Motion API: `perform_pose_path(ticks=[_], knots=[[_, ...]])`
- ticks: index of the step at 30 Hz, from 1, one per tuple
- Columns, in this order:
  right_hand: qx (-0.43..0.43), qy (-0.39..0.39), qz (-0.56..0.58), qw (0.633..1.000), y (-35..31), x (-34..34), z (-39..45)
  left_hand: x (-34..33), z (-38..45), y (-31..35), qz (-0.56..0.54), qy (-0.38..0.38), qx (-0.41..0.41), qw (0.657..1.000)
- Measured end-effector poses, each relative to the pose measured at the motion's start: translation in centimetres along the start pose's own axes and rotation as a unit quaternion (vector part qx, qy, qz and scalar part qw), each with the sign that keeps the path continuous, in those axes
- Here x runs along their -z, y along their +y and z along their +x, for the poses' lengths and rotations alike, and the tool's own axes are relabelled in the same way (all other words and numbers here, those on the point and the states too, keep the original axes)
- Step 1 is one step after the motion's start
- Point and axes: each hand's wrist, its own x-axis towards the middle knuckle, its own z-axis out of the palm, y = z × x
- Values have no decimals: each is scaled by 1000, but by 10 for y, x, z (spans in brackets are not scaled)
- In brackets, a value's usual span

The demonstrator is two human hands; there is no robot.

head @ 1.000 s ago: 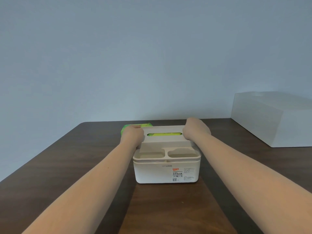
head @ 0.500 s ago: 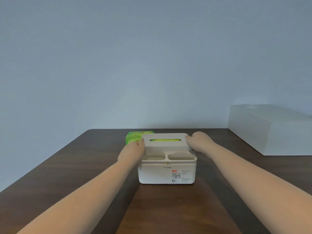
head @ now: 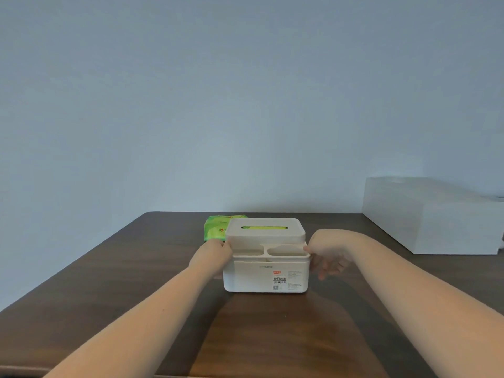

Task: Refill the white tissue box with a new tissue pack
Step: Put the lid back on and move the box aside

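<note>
Box (head: 266, 271) at table centre, lid (head: 265, 230) on, green showing through slot (head: 264, 227) — judged a pack already inside. Second green pack (head: 215, 227) lies behind box at 11 o'clock, touching or just beside it; cannot tell which is new. Left hand (head: 211, 255) pinches box's left rim at 9 o'clock; right hand (head: 326, 255) at 3 o'clock, thumb on rim, fingers loosely spread. Refill looks near done — or lid about to come off. Dark wood table (head: 136, 282), pale blue wall, white bin (head: 433, 216) at 2 o'clock.
</note>
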Motion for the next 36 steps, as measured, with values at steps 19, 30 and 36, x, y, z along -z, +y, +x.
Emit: perform_pose_path(ticks=[19, 30, 36], knots=[[68, 124, 27, 990, 9, -34, -7, -12, -8, -6, -87, 40, 41, 995], [50, 167, 118, 978, 11, -40, 10, -13, 1, -15, 0, 98, -37, 994], [20, 203, 93, 975, 25, -24, 19, -30, 4, 7, 78, 125, -74, 986]])
